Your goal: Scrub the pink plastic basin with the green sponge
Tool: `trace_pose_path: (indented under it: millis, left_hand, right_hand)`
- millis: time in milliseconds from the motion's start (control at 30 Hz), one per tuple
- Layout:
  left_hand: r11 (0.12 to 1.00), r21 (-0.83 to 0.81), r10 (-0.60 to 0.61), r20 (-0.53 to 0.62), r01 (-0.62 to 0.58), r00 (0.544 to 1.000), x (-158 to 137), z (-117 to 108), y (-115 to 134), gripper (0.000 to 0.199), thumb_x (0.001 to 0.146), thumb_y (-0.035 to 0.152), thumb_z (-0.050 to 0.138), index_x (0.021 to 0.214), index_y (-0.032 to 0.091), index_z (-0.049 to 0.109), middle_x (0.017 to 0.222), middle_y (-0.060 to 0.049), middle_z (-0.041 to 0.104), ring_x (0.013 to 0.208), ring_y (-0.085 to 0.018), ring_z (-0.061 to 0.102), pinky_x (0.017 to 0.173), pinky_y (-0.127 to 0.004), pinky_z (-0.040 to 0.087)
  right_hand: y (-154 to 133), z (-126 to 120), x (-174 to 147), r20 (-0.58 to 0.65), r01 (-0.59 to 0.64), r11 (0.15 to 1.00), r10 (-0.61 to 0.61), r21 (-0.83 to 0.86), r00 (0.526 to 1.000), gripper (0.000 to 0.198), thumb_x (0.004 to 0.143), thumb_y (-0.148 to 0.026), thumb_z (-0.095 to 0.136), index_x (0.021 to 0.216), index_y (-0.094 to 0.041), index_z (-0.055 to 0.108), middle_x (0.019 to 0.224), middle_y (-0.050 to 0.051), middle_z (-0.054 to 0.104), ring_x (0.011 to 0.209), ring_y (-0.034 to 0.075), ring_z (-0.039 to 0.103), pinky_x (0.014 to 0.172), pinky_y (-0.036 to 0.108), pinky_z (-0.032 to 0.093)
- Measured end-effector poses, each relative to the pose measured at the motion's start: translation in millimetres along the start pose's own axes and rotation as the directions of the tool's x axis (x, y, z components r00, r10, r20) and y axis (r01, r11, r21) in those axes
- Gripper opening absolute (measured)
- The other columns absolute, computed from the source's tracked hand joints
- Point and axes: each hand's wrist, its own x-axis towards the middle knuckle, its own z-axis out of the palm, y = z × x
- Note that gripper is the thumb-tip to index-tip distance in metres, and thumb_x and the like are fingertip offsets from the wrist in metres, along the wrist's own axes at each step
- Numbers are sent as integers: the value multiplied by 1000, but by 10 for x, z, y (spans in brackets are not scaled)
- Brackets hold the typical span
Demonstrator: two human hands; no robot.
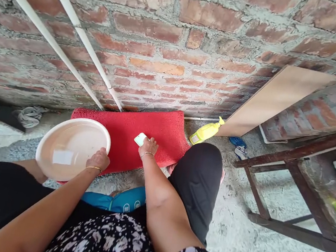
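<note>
My left hand [99, 160] is closed on the right rim of a wide white basin [41, 150] with water in it. The basin overlaps the left end of a red, rough-surfaced rug [167, 130], which lies rolled or folded along the wall. Over the middle of that rug, my right hand [149, 145] grips a small pale green and white block [140, 138]. Its underside is hidden, so I cannot tell its exact kind. Beyond the rug's right end stands a yellow spray bottle [206, 132], leaning in view.
A brick wall [167, 38] rises behind, with two white pipes [85, 43] at left. A brown board [271, 103] leans there. Right is a dark wooden frame [276, 158]. A grey cloth [30, 116] and a blue item [237, 141] lie on the concrete floor [239, 244].
</note>
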Motion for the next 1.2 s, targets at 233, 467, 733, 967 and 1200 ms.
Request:
trace_pose_path:
  millis: [233, 467, 733, 967, 1200]
  left_hand:
    - [996, 81, 34, -57, -29, 998, -90, 71, -31, 27, 79, 21, 39, 105, 15, 45, 109, -16, 58, 100, -27, 58, 77, -36, 44]
    - [993, 89, 83, -64, -77, 994, -88, 129, -97, 32, 80, 24, 39, 110, 15, 43, 113, -16, 55, 104, -28, 56, 80, -38, 44]
    - [995, -37, 87, -131, -92, 988, -122, 104, -43, 51, 80, 35, 42, 127, 16, 33, 122, -15, 48, 103, -26, 55, 82, -37, 43]
    - [991, -121, 31, -197, -55, 980, -51, 118, 110, 47, 81, 32, 43, 125, 17, 37, 114, -13, 52, 98, -23, 56, 78, -34, 44]
    - [989, -140, 20, -151, -41, 988, -80, 78, 133, 47, 80, 27, 42, 126, 19, 36, 111, -12, 54, 103, -24, 52, 82, -36, 42]
  right_hand:
    - [-110, -33, 53, -37, -21, 997, 24, 78, 999, 39, 74, -37, 57, 110, -22, 54, 112, 10, 47, 100, 25, 46, 80, 36, 36]
    - [-313, 207, -69, 55, 237, 971, -235, -34, 971, 39, 76, -40, 57, 111, -24, 51, 116, 9, 45, 103, 22, 44, 84, 36, 34]
    - [217, 32, 102, -61, -8, 1000, 9, 26, 998, 41, 69, -44, 65, 104, -25, 58, 105, 7, 51, 95, 23, 50, 79, 35, 37]
    - [342, -78, 264, -214, -139, 961, 192, 240, 958, 43, 67, -50, 64, 100, -24, 59, 96, 5, 53, 82, 18, 53, 73, 29, 39]
    - [-430, 271, 377, -137, 102, 990, -89, 93, 987, 42, 67, -51, 63, 100, -25, 59, 96, 3, 50, 82, 18, 51, 76, 31, 38]
